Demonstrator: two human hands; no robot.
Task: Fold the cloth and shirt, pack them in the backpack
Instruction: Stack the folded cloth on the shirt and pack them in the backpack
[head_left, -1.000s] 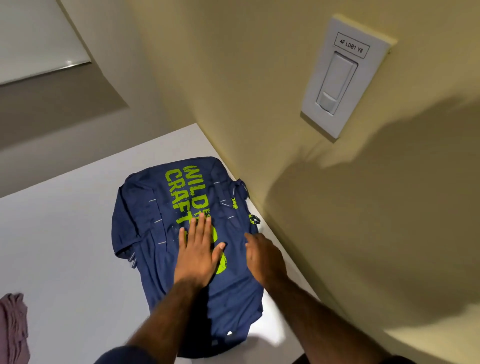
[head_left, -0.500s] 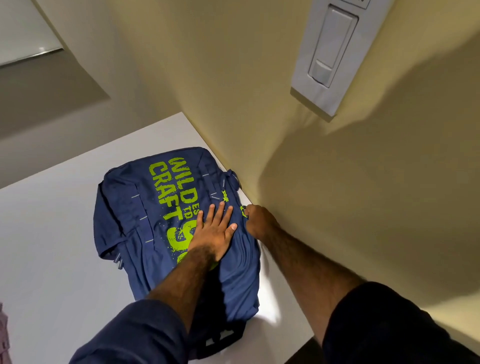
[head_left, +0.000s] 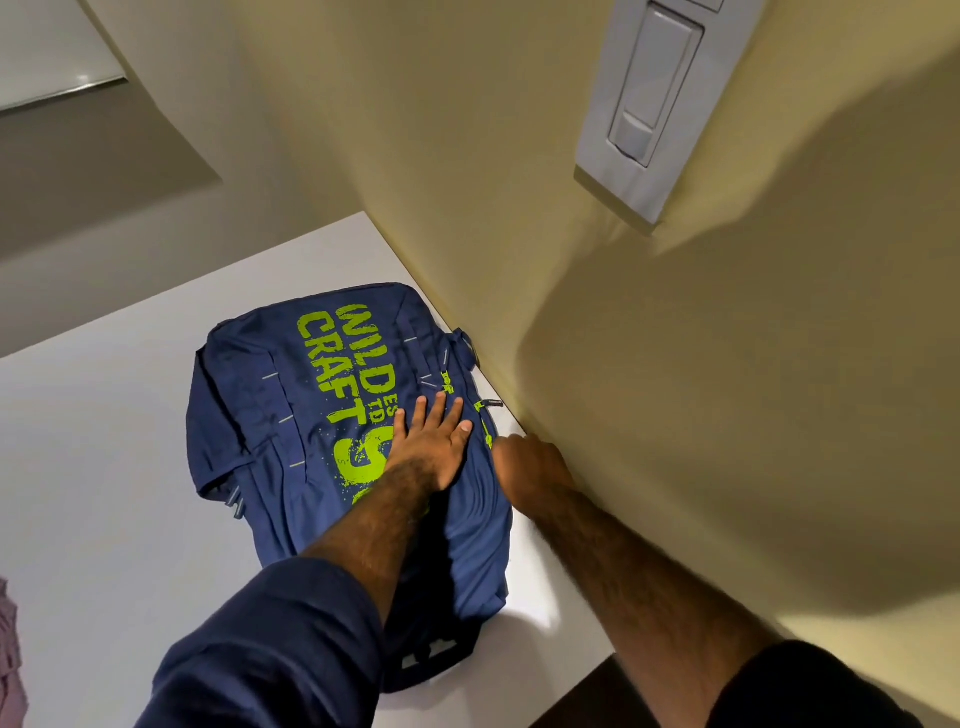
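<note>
Backpack (head_left: 260, 415) flat on counter (head_left: 104, 467), long axis 11-to-5 o'clock. Left hand (head_left: 431, 447) spread, pressing panel. Green zipper pull (head_left: 487, 435) at right hand's (head_left: 527, 462) 10 o'clock; fingers hidden, grip unclear.

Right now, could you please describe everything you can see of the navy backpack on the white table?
The navy fabric backpack lies flat, front up, on the white table, beside the yellow wall. Its front bears lime-green lettering reading WILD CRAFT and short grey stitch marks; lime zipper pulls sit along its wall-side edge. The left hand presses flat on its front; the right hand touches that wall-side edge, fingers hidden.
</note>
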